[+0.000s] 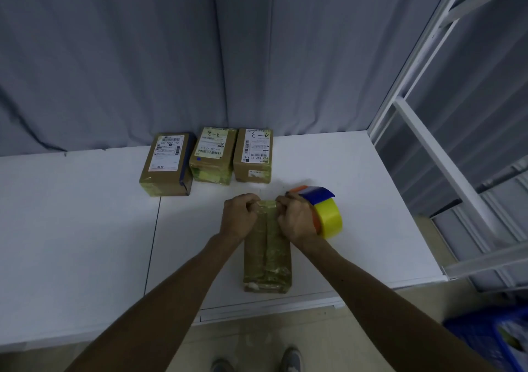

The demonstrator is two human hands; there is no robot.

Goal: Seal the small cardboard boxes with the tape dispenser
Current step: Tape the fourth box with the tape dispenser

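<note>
Box in work: brown cardboard, long and narrow, lay flat on the white table near its front edge, long axis running away from the person; yellowish tape ran down the middle of the top face and wrapped the near end.
Table: white top, a seam line running front to back left of the box; grey curtain hung behind it, white metal frame stood at the right.
Finished boxes: three sat in a row at the back of the table, just beside one another, well apart from the box in work. Left box carried a white label and a dark blue side; middle box was wrapped in yellowish tape with a handwritten label; right box had a white label with handwriting.
Tape dispenser: orange body, blue guard, yellow tape roll; lay against the outer side of the right hand, just right of the box's far end.
Left hand: fingers curled together, pressed on the far left corner of the box in work.
Right hand: fingers curled, pressed on the far right corner; could not tell whether it also gripped the dispenser handle.
Floor: tan, two shoes visible at the bottom edge; blue crate at lower right.
</note>
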